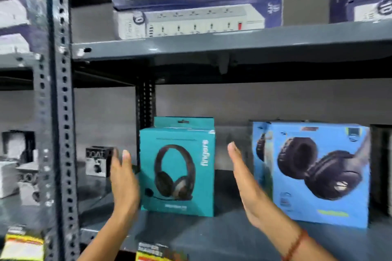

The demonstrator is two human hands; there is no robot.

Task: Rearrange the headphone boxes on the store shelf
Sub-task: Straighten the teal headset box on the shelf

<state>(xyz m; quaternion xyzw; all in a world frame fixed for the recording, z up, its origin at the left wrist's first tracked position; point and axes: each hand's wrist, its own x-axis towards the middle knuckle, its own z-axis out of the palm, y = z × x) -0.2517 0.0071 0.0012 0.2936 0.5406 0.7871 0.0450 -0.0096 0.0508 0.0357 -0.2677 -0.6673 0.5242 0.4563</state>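
Fingers [125,159] extended and flat on both hands, gripping nothing, flanking one headphone box.

Left hand [123,184]: palm inward, at or just beside the left side of the teal headphone box [178,174]; contact unclear. Right hand [246,184]: open, apart from the box's right side. Teal box: upright on grey metal shelf [212,237]. Blue headphone box [318,174]: upright, to its right, gap between. Power strip boxes [191,21]: stacked on upper shelf.

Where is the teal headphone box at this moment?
In the head view the teal headphone box stands mid-shelf, between the open left hand and right hand, left of the blue headphone box.
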